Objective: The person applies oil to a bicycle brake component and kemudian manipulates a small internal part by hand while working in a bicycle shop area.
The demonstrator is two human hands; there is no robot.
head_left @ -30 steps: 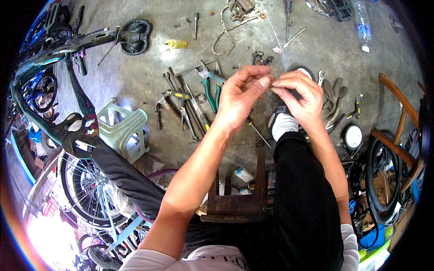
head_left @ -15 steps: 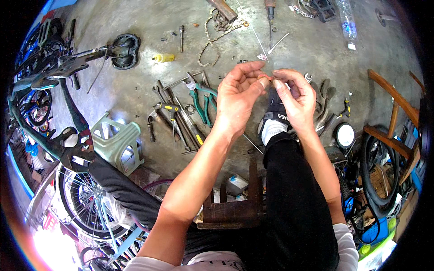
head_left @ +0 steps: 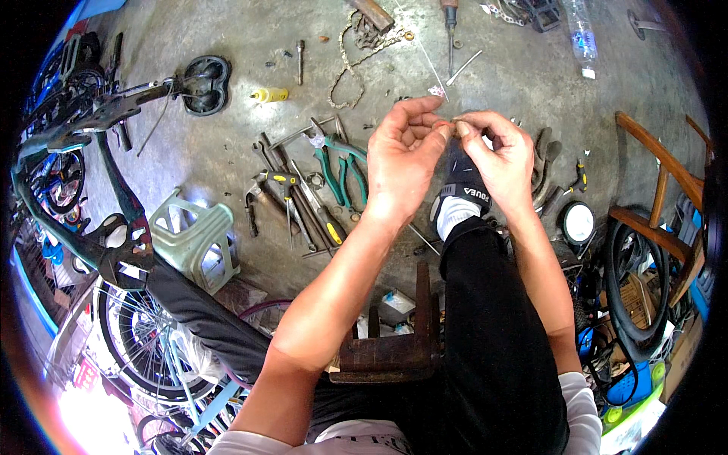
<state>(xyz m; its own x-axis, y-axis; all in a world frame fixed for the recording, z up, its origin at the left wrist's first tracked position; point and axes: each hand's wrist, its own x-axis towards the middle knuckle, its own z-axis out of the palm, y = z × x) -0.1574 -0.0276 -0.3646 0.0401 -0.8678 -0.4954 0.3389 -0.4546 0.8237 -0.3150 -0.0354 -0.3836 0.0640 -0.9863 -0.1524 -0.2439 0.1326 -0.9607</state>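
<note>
My left hand (head_left: 403,163) and my right hand (head_left: 500,159) meet fingertip to fingertip above my outstretched shoe (head_left: 464,178). Thumb and forefinger are pinched together on each. Whatever lies between them is too small to make out. Just beyond the fingertips, a thin pale rod (head_left: 434,72) lies on the concrete floor. To the left of my left hand are green-handled pliers (head_left: 353,176) and a hammer with a yellow-and-black handle (head_left: 282,180), among several other tools.
A bicycle chain (head_left: 347,76), a screwdriver (head_left: 452,30), a yellow bottle (head_left: 270,95) and a plastic bottle (head_left: 582,42) lie farther out. Left are a bicycle frame (head_left: 121,197) and a green stool (head_left: 193,235). Right stand a round white-faced lamp (head_left: 578,225) and a wooden frame (head_left: 660,163).
My fingertips have shifted slightly where they meet, still pinched together. The whole view has moved a little; the floor items have stayed in place.
</note>
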